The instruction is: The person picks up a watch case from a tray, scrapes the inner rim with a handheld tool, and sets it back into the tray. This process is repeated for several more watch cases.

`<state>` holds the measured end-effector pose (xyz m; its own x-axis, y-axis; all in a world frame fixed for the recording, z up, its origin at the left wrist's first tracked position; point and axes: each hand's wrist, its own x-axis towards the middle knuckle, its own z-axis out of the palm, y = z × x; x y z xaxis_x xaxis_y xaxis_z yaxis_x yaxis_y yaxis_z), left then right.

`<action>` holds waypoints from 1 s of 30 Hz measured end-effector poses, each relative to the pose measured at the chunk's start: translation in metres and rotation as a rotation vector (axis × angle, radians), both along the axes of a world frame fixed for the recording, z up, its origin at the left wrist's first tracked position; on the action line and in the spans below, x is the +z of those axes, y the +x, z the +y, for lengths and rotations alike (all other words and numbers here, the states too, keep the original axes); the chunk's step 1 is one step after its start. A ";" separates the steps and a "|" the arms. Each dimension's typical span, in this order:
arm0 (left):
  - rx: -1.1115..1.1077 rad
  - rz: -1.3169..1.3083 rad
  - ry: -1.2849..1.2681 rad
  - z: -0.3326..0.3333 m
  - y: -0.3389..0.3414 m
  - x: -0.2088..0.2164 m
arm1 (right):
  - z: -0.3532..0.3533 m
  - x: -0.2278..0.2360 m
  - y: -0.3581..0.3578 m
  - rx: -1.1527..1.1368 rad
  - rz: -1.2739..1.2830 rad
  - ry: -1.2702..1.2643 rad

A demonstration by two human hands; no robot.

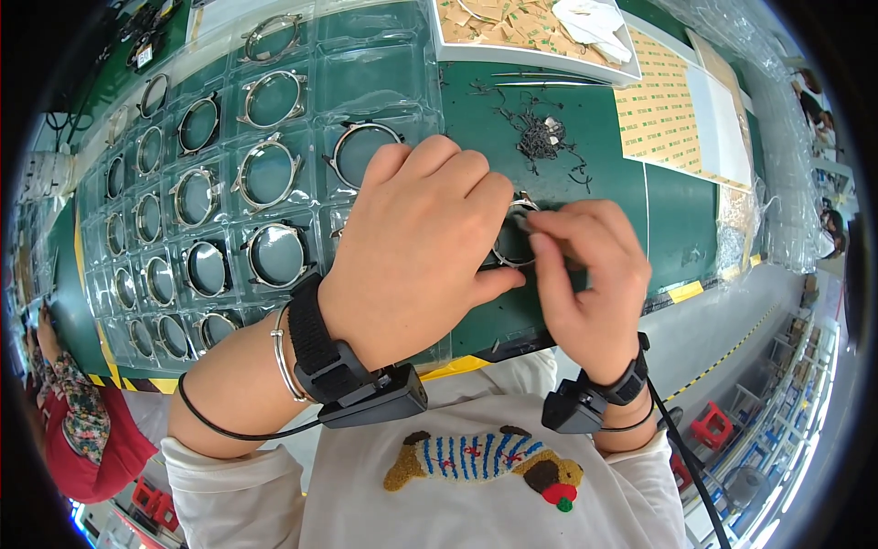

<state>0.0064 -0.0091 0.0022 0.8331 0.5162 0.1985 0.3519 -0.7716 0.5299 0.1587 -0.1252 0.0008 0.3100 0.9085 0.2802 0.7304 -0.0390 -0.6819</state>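
Between my two hands a round watch case [512, 240] with a thin metal rim is held a little above the green table. My left hand [416, 238] grips its left side, with the thumb at the lower edge; the other fingertips are hidden behind the hand. Thumb and forefinger of my right hand [590, 274] are pinched together at the rim's upper right, where a small greyish bit shows but is too small to name. To the left, a clear plastic tray [375, 55] holds rows of similar watch cases, one of them [359, 154] just beyond my left knuckles.
A pile of thin black scraps [540, 137] lies beyond my hands, near slim metal tweezers [549, 84]. At the back stands a white box [540, 57] of tan paper pieces. Printed adhesive sheets [660, 110] lie at right. Another person's red garment [101, 462] shows at lower left.
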 end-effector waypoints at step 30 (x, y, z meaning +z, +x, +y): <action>-0.026 0.100 -0.025 -0.002 -0.003 0.010 | 0.060 -0.005 0.051 -0.027 -0.091 -0.186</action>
